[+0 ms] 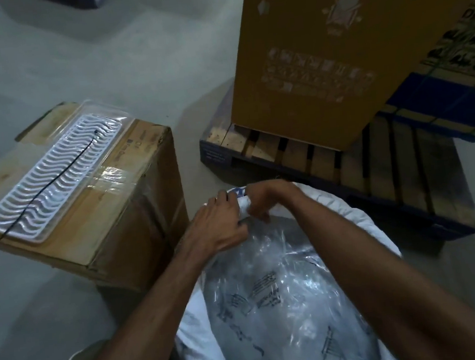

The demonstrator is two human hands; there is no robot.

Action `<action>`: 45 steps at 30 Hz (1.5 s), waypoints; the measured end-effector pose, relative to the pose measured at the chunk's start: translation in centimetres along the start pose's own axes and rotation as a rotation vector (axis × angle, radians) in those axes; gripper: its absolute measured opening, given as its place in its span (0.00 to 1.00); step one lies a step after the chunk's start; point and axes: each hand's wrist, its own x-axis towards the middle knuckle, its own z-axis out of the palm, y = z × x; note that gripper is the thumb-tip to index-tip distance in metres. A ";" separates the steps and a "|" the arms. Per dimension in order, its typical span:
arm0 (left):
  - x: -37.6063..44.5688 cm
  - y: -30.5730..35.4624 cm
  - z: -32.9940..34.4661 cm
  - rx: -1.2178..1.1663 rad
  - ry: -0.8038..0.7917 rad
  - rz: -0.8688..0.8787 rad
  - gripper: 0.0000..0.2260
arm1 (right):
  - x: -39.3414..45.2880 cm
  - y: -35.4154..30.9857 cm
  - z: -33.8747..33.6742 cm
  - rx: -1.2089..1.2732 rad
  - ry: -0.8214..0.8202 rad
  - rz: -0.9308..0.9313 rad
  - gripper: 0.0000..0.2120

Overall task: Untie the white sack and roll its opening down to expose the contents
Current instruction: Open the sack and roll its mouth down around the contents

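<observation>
The white sack point(375, 225) stands open on the floor below me, its rim folded outward in a thick roll. Inside lies a clear plastic liner bag point(275, 300) with dark printed marks, crinkled and shiny. My left hand point(217, 224) grips the far edge of the sack's rim from the left. My right hand point(264, 203) pinches the same far edge from the right, fingers curled over the white fabric. Both hands touch at the far side of the opening. A blue mark shows on the fabric between them.
A taped cardboard box point(136, 217) stands to the left with a white ridged plastic tray point(55, 181) and a black cable tie point(45, 191) on top. A tall brown carton point(320, 52) sits on a wooden pallet point(373, 168) behind the sack. Grey concrete floor surrounds everything.
</observation>
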 end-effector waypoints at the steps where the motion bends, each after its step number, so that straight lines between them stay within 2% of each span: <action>1: 0.6 -0.1 0.2 -0.052 0.029 0.005 0.22 | 0.1 0.5 -0.3 0.022 -0.039 0.004 0.29; 3: 1.3 -0.3 0.7 -0.122 0.087 -0.011 0.17 | -0.1 1.2 0.0 0.071 0.046 0.003 0.30; 7: 2.4 -0.7 1.1 -0.348 0.200 -0.203 0.12 | -1.7 2.7 3.7 0.054 0.615 -0.227 0.32; 8: 2.4 -0.8 0.9 -0.406 0.190 -0.251 0.14 | -2.2 3.2 4.8 0.000 0.740 -0.235 0.32; 10: 2.5 -1.0 0.4 -0.526 0.085 -0.307 0.16 | -3.2 4.2 6.7 -0.108 0.933 -0.191 0.27; 12: 3.0 -1.0 0.2 -0.619 -0.061 -0.330 0.17 | -3.3 5.1 8.1 -0.167 0.999 -0.192 0.22; 15: 3.4 -0.7 0.7 -0.596 -0.075 -0.360 0.19 | -3.2 5.2 7.5 -0.027 0.841 -0.164 0.19; 17: 2.9 0.0 1.0 -0.291 0.005 -0.274 0.22 | -2.8 5.0 5.5 0.072 0.646 -0.127 0.18; 19: 2.5 0.7 1.5 -0.031 0.095 -0.108 0.23 | -2.4 4.8 3.4 0.185 0.425 -0.131 0.21; 21: 2.5 1.2 1.9 -0.028 0.070 -0.019 0.21 | -2.2 5.0 1.8 0.347 0.205 -0.151 0.24; 23: 2.6 1.5 2.4 -0.104 0.055 -0.026 0.18 | -2.4 5.4 1.1 0.450 0.076 -0.156 0.26; 25: 2.7 1.7 2.7 -0.143 0.134 -0.053 0.15 | -2.8 5.7 1.3 0.457 0.147 -0.164 0.27; 27: 2.6 1.8 2.7 -0.198 0.197 -0.130 0.15 | -3.5 5.7 2.8 0.305 0.407 -0.147 0.25; 29: 3.2 1.7 2.8 -0.257 0.201 -0.215 0.16 | -4.3 5.5 5.7 -0.013 0.703 0.032 0.28; 30: 3.5 1.6 2.8 -0.292 0.184 -0.252 0.17 | -5.0 5.4 7.0 -0.110 0.770 0.164 0.30; 32: 4.2 1.3 3.1 -0.347 0.073 -0.275 0.18 | -5.7 5.4 8.9 -0.083 0.815 0.336 0.34; 34: 4.7 1.1 3.0 -0.319 -0.057 -0.221 0.17 | -5.5 6.0 9.6 0.024 0.809 0.345 0.35; 35: 4.7 1.2 2.8 -0.292 -0.069 -0.214 0.17 | -5.2 6.5 9.4 0.088 0.792 0.329 0.34; 37: 4.3 1.8 2.0 -0.177 0.030 -0.172 0.21 | -4.6 7.3 7.9 0.304 0.713 0.310 0.31; 38: 3.9 2.4 1.6 -0.095 0.072 -0.073 0.25 | -4.0 7.9 7.0 0.411 0.651 0.321 0.30; 40: 3.6 3.9 1.3 -0.022 0.037 0.125 0.34 | -2.9 9.1 5.1 0.591 0.459 0.344 0.33; 41: 3.6 4.8 1.4 0.028 0.015 0.180 0.35 | -2.6 9.7 4.3 0.674 0.348 0.347 0.34; 43: 4.3 6.2 2.3 0.173 0.043 0.226 0.31 | -2.4 10.9 3.4 0.804 0.162 0.326 0.34; 45: 5.2 7.0 2.8 0.218 0.078 0.191 0.31 | -2.8 11.4 3.3 0.837 0.138 0.286 0.35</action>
